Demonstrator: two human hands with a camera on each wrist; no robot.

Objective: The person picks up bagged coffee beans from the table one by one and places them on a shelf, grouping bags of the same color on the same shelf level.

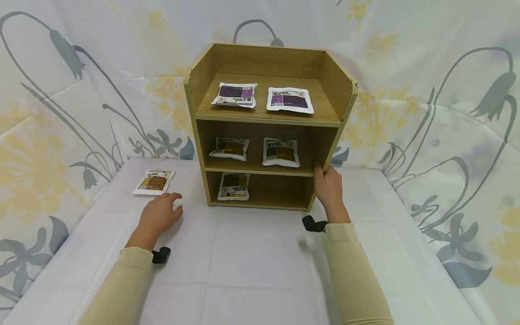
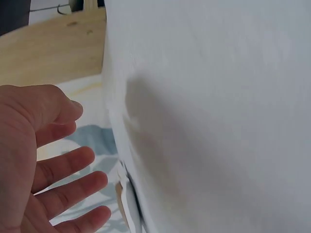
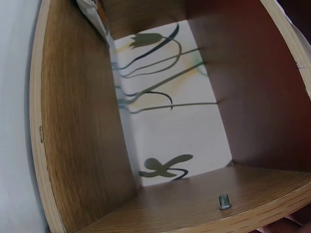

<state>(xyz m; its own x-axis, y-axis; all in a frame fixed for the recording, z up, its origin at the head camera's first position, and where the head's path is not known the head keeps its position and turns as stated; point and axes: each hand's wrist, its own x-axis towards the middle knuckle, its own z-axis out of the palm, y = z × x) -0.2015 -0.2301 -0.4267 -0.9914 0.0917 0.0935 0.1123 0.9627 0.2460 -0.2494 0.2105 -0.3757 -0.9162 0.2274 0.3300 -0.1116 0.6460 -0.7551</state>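
A small three-tier wooden shelf (image 1: 260, 118) stands against the patterned cloth. My right hand (image 1: 330, 187) grips its right side panel, thumb at the front edge; in the right wrist view only a bit of the fingers (image 3: 291, 222) shows beyond the panel. On the left, my left hand (image 1: 160, 213) hovers with spread, relaxed fingers and holds nothing. Just beyond it a brown-and-white food pouch (image 1: 155, 182) lies on the table. The left wrist view catches that pouch's edge (image 2: 127, 204) beneath the fingertips.
Purple pouches (image 1: 236, 95) lie on the top tier, dark brown-labelled pouches (image 1: 280, 152) on the middle one. A single pouch (image 1: 234, 186) sits at the left of the bottom tier. A white cloth (image 1: 252, 257) covers the table. Inside the shelf's side is a metal peg (image 3: 224, 201).
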